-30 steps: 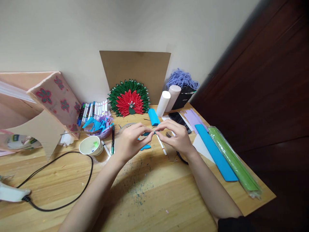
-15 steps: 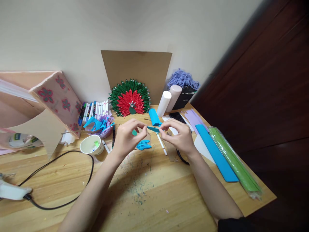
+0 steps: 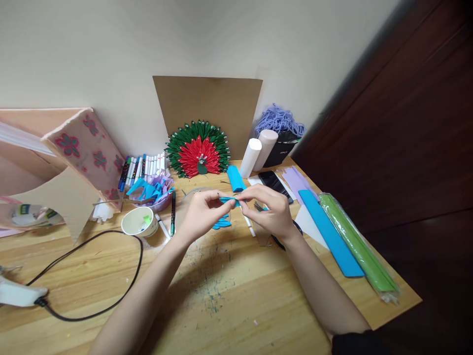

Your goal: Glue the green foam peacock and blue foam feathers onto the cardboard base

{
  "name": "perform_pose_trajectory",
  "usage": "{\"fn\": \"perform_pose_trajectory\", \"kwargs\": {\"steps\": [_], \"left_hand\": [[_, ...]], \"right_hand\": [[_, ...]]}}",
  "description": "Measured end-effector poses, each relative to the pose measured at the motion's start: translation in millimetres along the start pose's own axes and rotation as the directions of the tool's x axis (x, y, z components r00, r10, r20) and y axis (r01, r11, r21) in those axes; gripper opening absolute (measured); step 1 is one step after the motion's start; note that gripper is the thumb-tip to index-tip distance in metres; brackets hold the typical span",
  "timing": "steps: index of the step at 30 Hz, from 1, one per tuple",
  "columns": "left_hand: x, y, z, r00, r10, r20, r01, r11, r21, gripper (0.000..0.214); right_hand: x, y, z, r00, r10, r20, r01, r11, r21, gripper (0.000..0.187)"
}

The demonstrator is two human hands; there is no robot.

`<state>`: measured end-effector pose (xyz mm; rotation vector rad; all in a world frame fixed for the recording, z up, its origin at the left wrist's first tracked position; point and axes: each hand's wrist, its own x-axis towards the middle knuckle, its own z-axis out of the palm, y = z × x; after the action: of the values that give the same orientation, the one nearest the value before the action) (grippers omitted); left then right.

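Between my two hands is a small strip of blue crepe paper [image 3: 230, 201], pinched at both ends. My left hand [image 3: 207, 214] has thumb and forefinger closed on its left end. Its right end sits in the pinch of my right hand [image 3: 268, 209], and the fingertips nearly meet. Below the strip lie blue paper petals [image 3: 221, 223], partly covered by my left hand. A white marker [image 3: 248, 224] rests on the table under my right fingers. Dark scissors handles [image 3: 276, 241] show in part beneath my right wrist, though I cannot make them out fully.
Behind stands a red and green peacock craft [image 3: 201, 155] against cardboard [image 3: 210, 98]. To the left are a paper bowl [image 3: 139, 222], markers [image 3: 144, 170] and a glue gun [image 3: 20, 292] with its cord. At right lie a phone [image 3: 275, 185], blue paper [image 3: 330, 234] and a green roll [image 3: 358, 246].
My hands have drawn closer together and slightly lower. The strip, earlier stretched out and tilted darker side up, now shows bright blue and shorter between my fingertips.
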<state>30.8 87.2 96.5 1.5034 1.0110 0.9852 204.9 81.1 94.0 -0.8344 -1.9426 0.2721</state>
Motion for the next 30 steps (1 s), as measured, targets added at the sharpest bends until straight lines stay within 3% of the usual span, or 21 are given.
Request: {"fn": "perform_pose_trajectory", "kwargs": {"steps": [5,10,14,18,23,26,30], "left_hand": [[-0.1,5.8,-3.3,0.988,-0.150,0.023,0.152,0.983,-0.099,0.017],[-1.7,11.3,-4.8,0.990,-0.143,0.004,0.142,0.983,-0.113,0.016],[-4.1,11.7,-3.0,0.996,-0.087,-0.035,0.084,0.994,-0.075,0.019],[-7.6,9.8,-1.4,0.989,0.102,-0.108,-0.089,0.989,0.118,0.016],[-10.7,8.0,-1.2,0.909,0.401,-0.114,-0.317,0.843,0.435,0.008],[-10.8,8.1,-0.9,0.896,0.432,-0.102,-0.342,0.818,0.463,0.007],[-9.8,8.6,-4.0,0.926,0.355,-0.128,-0.273,0.864,0.423,0.009]], "right_hand": [[-3.6,4.9,0.5,0.993,-0.117,0.024,0.118,0.992,-0.050,0.021],[-4.0,4.5,-0.2,0.987,-0.155,0.034,0.156,0.987,-0.029,0.024],[-2.1,-2.0,2.0,0.999,0.047,-0.008,-0.046,0.998,0.037,0.016],[-1.5,-5.9,6.8,0.954,0.301,0.010,-0.297,0.937,0.186,0.009],[-1.8,-8.5,8.6,0.898,0.437,0.051,-0.431,0.852,0.297,0.003],[-2.1,-10.4,7.0,0.883,0.465,0.063,-0.462,0.839,0.288,0.003],[-1.7,-7.4,0.1,0.869,0.494,0.025,-0.484,0.837,0.255,0.002]]}}
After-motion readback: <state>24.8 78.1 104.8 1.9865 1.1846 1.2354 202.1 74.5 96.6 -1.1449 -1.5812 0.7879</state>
